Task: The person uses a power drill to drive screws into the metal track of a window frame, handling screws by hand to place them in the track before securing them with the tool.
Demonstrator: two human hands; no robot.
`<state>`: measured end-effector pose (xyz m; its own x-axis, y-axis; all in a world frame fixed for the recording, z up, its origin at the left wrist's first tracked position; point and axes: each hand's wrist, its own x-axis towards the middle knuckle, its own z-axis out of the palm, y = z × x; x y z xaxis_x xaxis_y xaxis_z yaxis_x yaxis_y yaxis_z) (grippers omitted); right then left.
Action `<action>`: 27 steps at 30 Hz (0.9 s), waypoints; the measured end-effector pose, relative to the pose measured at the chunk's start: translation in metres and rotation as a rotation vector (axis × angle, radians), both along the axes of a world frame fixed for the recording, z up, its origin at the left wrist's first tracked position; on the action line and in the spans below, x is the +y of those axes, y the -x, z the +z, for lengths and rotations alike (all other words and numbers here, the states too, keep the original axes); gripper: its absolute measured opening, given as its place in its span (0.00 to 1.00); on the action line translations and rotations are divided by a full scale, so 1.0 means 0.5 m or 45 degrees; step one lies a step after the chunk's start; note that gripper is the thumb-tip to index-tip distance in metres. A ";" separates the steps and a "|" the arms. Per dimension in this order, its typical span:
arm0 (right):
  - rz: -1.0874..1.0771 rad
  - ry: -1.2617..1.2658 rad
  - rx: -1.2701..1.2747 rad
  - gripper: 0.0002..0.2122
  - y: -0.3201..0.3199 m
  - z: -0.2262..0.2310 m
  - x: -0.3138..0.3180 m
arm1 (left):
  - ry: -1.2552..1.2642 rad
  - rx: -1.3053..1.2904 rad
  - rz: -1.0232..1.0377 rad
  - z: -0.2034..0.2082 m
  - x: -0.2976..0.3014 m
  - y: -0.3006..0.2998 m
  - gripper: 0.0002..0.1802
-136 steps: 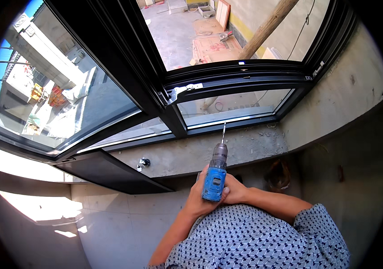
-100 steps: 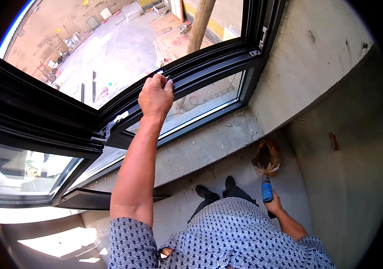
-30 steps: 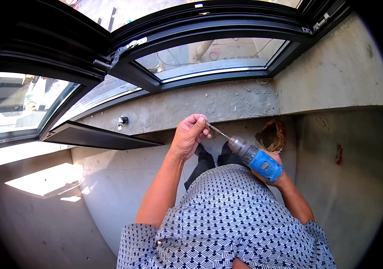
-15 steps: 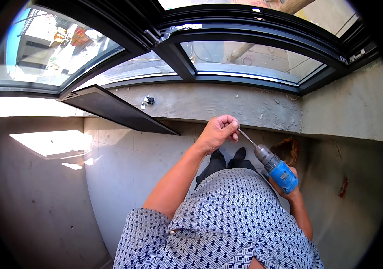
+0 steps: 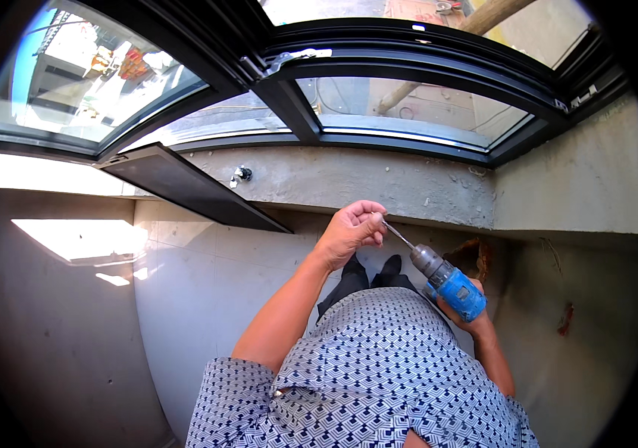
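A blue cordless drill (image 5: pixel 459 293) with a grey chuck is held at waist height, its handle wrapped by my right hand (image 5: pixel 476 319). From the chuck a long thin drill bit (image 5: pixel 401 237) points up and left. Its tip meets the closed thumb and fingers of my left hand (image 5: pixel 353 234); whether those fingertips also hide something small, I cannot tell. Both hands are in front of my patterned shirt, short of the concrete ledge under the window.
A black-framed window (image 5: pixel 401 142) stands over the concrete ledge (image 5: pixel 341 175). A dark panel (image 5: pixel 192 187) leans from the ledge toward the floor on the left, beside a small black-and-silver fitting (image 5: pixel 241 175). Concrete walls flank both sides, with a rough hole (image 5: pixel 474 257) at right.
The whole view has shifted a little, with hands and drill now slightly farther left in it. Left fingers stay pinched at the bit's tip; the right hand keeps its grip.
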<state>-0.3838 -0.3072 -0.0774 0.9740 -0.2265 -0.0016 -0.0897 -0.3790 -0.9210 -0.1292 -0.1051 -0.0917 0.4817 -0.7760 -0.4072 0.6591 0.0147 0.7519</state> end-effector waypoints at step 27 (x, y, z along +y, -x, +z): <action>-0.376 0.012 -0.244 0.08 0.064 -0.034 -0.037 | -0.969 -0.467 -1.217 -0.236 0.285 0.172 0.12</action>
